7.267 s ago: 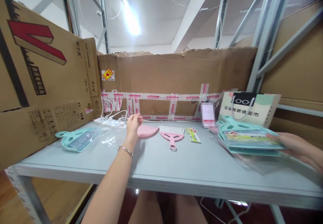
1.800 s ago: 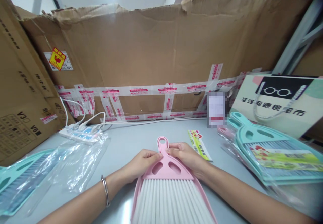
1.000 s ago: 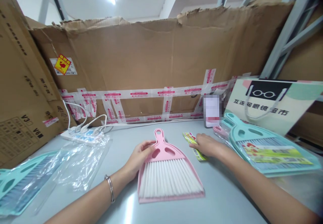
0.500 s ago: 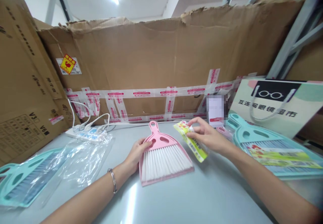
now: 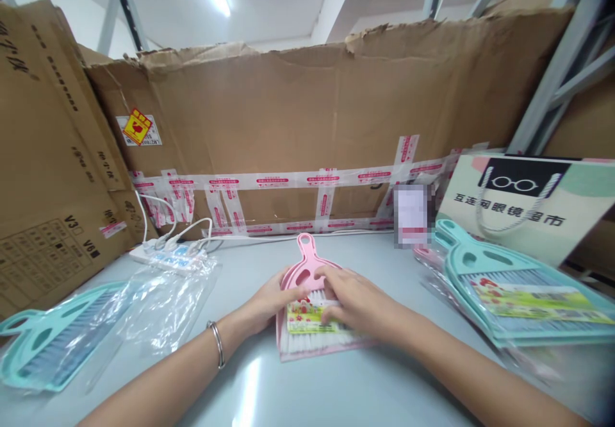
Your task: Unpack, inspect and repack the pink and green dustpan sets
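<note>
A pink dustpan (image 5: 288, 349) with a matching hand brush (image 5: 312, 342) nested in it sits on the grey table, handles pointing away from me. My left hand (image 5: 266, 300) grips the pan's left edge, its thumb lying over the top. Across the white bristles lies a yellow-green printed label card (image 5: 300, 321), its left end near my left thumb. My right hand (image 5: 360, 299) has curled fingers on the card and covers its right part, along with the brush's right side.
Turquoise dustpan-and-brush sets lie at left (image 5: 62, 334) and right (image 5: 504, 286), the right one with a label card. Clear plastic bags (image 5: 163, 305) and a power strip (image 5: 168, 257) are at left. A paper bag (image 5: 519, 202) and a large cardboard box (image 5: 288, 119) stand behind.
My right hand has brought the label card left and down onto the bristles. My left hand has shifted slightly right with the pink dustpan and brush.
</note>
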Available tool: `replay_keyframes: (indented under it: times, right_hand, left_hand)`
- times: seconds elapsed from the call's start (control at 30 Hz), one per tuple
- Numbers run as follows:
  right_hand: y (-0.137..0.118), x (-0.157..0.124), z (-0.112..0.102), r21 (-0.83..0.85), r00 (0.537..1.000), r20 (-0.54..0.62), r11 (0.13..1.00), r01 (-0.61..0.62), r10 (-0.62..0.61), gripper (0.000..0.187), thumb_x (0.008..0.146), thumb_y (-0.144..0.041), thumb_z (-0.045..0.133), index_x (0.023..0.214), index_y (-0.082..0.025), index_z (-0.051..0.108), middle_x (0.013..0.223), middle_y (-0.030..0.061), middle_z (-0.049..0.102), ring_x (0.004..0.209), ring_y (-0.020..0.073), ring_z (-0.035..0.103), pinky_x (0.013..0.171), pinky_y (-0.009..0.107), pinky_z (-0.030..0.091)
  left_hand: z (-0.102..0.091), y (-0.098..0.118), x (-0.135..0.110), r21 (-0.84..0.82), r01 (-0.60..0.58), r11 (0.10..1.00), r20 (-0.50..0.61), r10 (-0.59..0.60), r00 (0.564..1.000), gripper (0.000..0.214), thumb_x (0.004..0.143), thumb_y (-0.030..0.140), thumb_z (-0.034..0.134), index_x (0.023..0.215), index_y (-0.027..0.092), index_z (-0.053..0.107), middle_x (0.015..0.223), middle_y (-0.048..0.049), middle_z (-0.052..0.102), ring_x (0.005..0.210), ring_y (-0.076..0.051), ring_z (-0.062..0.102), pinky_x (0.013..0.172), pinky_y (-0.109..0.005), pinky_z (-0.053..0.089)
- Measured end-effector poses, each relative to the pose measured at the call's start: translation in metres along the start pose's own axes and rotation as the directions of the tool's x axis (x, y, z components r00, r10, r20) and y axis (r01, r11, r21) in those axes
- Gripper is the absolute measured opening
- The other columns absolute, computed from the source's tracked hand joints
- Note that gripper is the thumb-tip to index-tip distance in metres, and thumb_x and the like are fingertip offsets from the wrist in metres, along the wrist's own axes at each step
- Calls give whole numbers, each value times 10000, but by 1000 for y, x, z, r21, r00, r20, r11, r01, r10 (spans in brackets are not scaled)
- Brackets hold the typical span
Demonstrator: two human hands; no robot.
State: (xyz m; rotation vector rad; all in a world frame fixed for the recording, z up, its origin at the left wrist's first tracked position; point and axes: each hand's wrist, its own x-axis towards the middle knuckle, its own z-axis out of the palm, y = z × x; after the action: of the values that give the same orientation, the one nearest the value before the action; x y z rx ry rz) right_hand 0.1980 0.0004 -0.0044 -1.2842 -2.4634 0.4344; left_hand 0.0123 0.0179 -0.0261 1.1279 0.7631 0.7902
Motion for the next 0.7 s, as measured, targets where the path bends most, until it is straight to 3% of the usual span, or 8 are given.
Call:
replay_keyframes:
  times: [0.17, 0.27, 0.3, 0.37, 0.43, 0.5, 0.6, 0.7]
  right_hand:
    - [17, 2, 0, 121, 970, -235, 992, -33, 61, 448, 672, -369, 670, 1032, -202, 462, 958, 69, 571, 918, 236, 523, 808, 376, 387]
    - [35, 3, -1, 379, 833, -471, 919, -106, 290, 625, 613, -448, 699, 1103, -201, 400, 1161, 123, 493, 1076, 261, 465, 914, 435, 357]
    - [41, 3, -1, 514, 808, -442, 848, -127, 389, 697, 576, -460, 722, 1125, -202, 378, 1202, 134, 470, 1103, 264, 457, 926, 439, 363]
    - [47, 3, -1, 782, 832, -206, 598, -176, 514, 793, 531, -457, 757, 1160, -201, 348, 1208, 145, 489, 1067, 261, 511, 889, 428, 418]
    - [45, 3, 2, 933, 878, 35, 299, -200, 478, 762, 564, -451, 751, 1168, -188, 369, 1146, 144, 557, 989, 253, 575, 843, 409, 461]
    - [36, 2, 7, 990, 917, 86, 71, -123, 390, 668, 625, -481, 707, 1152, -178, 429, 1111, 133, 600, 988, 246, 588, 856, 391, 466]
    - [14, 2, 19, 994, 937, 30, -111, 9, 348, 575, 643, -486, 694, 1110, -207, 507, 1105, 87, 627, 1039, 229, 572, 870, 354, 473]
    - [-2, 3, 29, 987, 901, 71, -159, -2, 428, 572, 609, -370, 751, 1112, -232, 517, 1033, 48, 665, 985, 224, 606, 826, 349, 507]
  left_hand:
    - [-3, -2, -1, 93, -34, 995, 8, 33, 999, 644, 573, 177, 764, 1157, 175, 494, 1090, -88, 626, 880, -203, 622, 798, -326, 476]
    - [-7, -2, 1, 53, -72, 996, -35, 74, 997, 668, 578, 198, 769, 1177, 172, 474, 1140, -120, 605, 934, -236, 615, 826, -357, 475]
    - [-8, -2, 2, 43, -92, 995, -47, 94, 994, 675, 576, 201, 772, 1179, 169, 470, 1142, -128, 604, 951, -249, 611, 828, -366, 476]
    - [-11, 0, 4, 27, -144, 989, -67, 145, 987, 681, 580, 204, 773, 1183, 164, 459, 1137, -138, 605, 972, -267, 604, 829, -381, 480]
    - [-13, 2, 4, 6, -201, 979, -90, 201, 975, 674, 601, 205, 762, 1194, 170, 444, 1148, -139, 598, 989, -274, 598, 838, -391, 478]
    - [-14, 4, 4, -26, -259, 966, -126, 254, 959, 666, 619, 207, 750, 1203, 182, 430, 1164, -134, 589, 1003, -273, 593, 853, -397, 474]
    - [-10, 6, 2, -41, -335, 941, -177, 324, 930, 633, 636, 232, 737, 1191, 185, 435, 1160, -124, 590, 1020, -274, 583, 867, -401, 469]
    - [-2, 3, 2, 16, -380, 925, -211, 375, 903, 651, 623, 252, 744, 1189, 184, 429, 1154, -112, 591, 1041, -274, 567, 869, -389, 471]
